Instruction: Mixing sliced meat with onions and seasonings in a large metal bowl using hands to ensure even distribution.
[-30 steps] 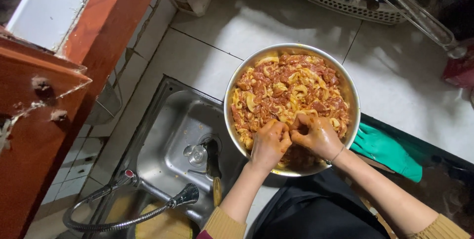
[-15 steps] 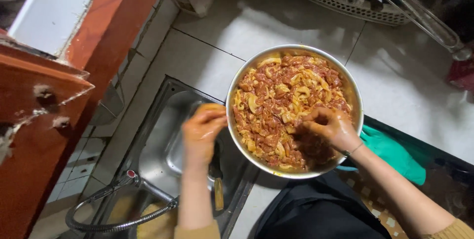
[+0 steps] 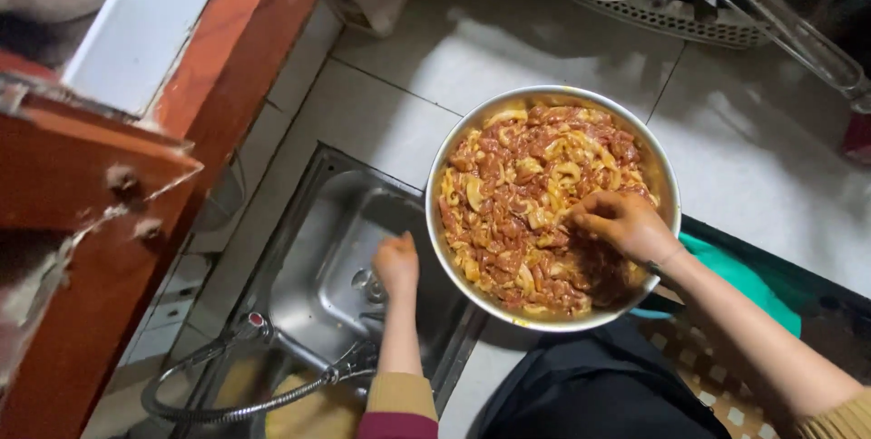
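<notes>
From my seat, the wooden cabinet door (image 3: 100,194) crowds the far left. My left hand (image 3: 397,263) hangs loosely curled and empty over the steel sink (image 3: 308,267), above the hose faucet (image 3: 249,375). My right hand (image 3: 621,224) pinches marinated meat in the metal bowl (image 3: 440,176), which overhangs the sink edge; I judge a hard push could tip it in.

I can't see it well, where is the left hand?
In the head view, the left hand is over the metal sink, just left of the bowl of meat.
</notes>
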